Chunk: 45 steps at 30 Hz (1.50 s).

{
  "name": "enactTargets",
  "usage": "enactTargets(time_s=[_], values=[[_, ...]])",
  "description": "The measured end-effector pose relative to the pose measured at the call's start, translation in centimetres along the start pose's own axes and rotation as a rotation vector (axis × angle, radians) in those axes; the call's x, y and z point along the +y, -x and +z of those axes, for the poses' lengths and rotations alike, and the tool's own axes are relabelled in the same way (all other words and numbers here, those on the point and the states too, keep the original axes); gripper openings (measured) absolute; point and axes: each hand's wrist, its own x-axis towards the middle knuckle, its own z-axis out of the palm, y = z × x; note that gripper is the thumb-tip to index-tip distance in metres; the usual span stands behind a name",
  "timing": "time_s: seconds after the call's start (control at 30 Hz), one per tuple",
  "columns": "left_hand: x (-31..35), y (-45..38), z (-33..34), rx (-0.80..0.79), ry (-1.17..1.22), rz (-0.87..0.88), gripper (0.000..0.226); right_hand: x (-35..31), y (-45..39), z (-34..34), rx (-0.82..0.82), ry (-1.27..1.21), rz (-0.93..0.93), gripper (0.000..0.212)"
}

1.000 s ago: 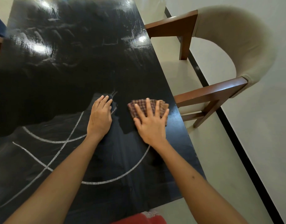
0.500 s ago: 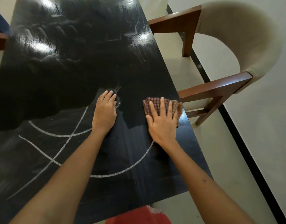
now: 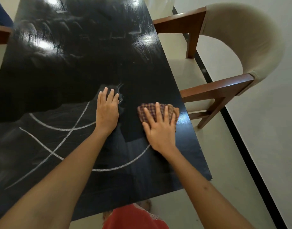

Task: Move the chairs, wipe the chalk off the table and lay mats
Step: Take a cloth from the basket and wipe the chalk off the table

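Right hand (image 3: 160,128) and cloth (image 3: 158,111) have slid toward the right edge of the surface (image 3: 75,63) since a second ago; cloth's far corner now sits almost at that edge, centre-right of frame. Left hand (image 3: 107,111) hasn't shifted on the surface, braced just left of the cloth.

Grip state: right fingers spread flat, pressing the checked cloth down (no pinch, nothing curled round it). Left fingers straight and close together, palm down on the surface, holding nothing.

Risks:
- Cloth is only pinned by a flat palm; one more stroke rightward could push it off the edge onto the floor.
- Left forearm hangs over the lower chalk lines (image 3: 59,129); dragging it would smear them rather than lift them.
- Hazy streaks in the upper half suggest residue left behind, probably a dry or loaded cloth.

Counts:
- hands: 2
- cloths: 1
- chalk lines left, lower left to centre: roughly 4 (two arcs, two crossing straights)
- chairs: 1 full armchair (image 3: 232,52) at right, pulled clear of the surface; a wooden arm of a second (image 3: 0,33) at upper left
- mats: 0 in view
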Motion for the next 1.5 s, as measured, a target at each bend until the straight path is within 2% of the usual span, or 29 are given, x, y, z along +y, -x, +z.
enactTargets(time_s=[0.17,0.33,0.67,0.83,0.9,1.1,1.23,1.37,1.5], values=[[2.0,4.8,-0.8,-0.002,0.040,-0.032,0.034,5.5,0.6,-1.1,-0.047,-0.002,0.195,0.055],[1.7,7.4,-1.8,-0.036,0.093,-0.120,0.037,5.3,1.6,-1.3,-0.058,-0.028,0.309,0.057],[1.0,11.1,-2.4,-0.090,0.134,-0.136,0.040,-4.4,7.5,0.2,-0.030,-0.034,-0.054,0.055],[1.0,11.6,-2.2,-0.083,0.127,-0.086,0.044,-4.1,9.1,0.9,0.003,-0.033,-0.133,0.053],[0.8,11.7,-2.2,-0.087,0.145,-0.079,0.043,-3.3,8.7,0.7,-0.003,-0.014,-0.104,0.053],[0.8,11.9,-2.2,-0.067,0.179,-0.080,0.041,4.1,8.5,-0.2,-0.022,-0.010,0.235,0.056],[0.9,11.9,-2.3,-0.048,0.177,-0.071,0.039,6.4,9.5,-0.6,-0.028,-0.021,0.356,0.060],[0.9,11.9,-2.1,-0.050,0.154,-0.052,0.039,4.7,9.9,-0.4,-0.045,-0.049,0.376,0.057],[0.8,12.0,-2.0,-0.062,0.155,-0.046,0.041,0.2,12.4,0.1,-0.036,-0.028,0.197,0.056]])
